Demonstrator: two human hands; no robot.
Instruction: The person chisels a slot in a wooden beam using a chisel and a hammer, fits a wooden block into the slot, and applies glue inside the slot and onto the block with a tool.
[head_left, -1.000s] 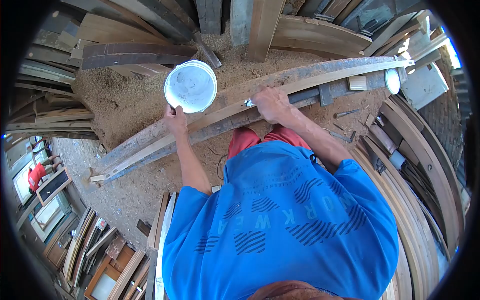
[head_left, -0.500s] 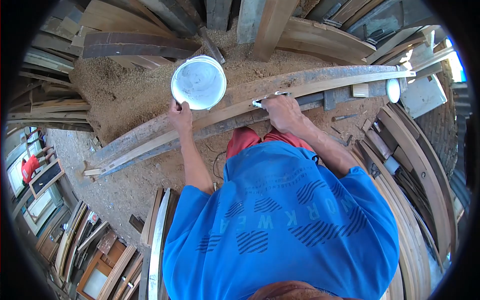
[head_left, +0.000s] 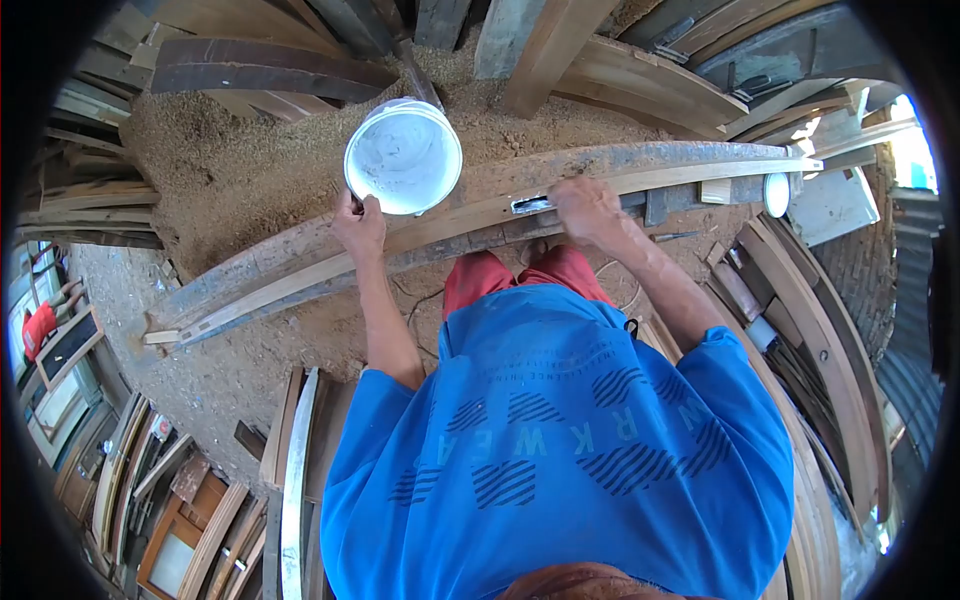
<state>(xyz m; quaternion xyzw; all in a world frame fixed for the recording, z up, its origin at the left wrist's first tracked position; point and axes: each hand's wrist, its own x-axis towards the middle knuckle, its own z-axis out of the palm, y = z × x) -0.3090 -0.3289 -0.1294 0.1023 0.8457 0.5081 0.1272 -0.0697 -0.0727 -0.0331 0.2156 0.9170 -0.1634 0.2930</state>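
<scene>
My left hand (head_left: pixel 360 228) is closed on the lower rim of a white plastic bucket (head_left: pixel 403 155), tilted so its pale, smeared inside faces me. The bucket hangs over a long, light wooden strip (head_left: pixel 455 220) lying on a wider weathered beam. My right hand (head_left: pixel 592 212) is closed with bent fingers just above the strip. Whatever it grips is hidden under the fingers. Beside its fingertips, to the left, a slot (head_left: pixel 530 204) in the strip shows white, wet-looking material.
Sawdust (head_left: pixel 240 170) covers the ground beyond the beam. Boards (head_left: pixel 640 85) lean at the back, and curved planks (head_left: pixel 820 330) are stacked on the right. A small white container (head_left: pixel 776 195) stands near the beam's right end. A pointed tool (head_left: pixel 675 237) lies on the ground.
My right hand has shifted slightly right and up along the strip, uncovering more of the white-smeared slot. The bucket in my left hand has tipped slightly and moved a little right.
</scene>
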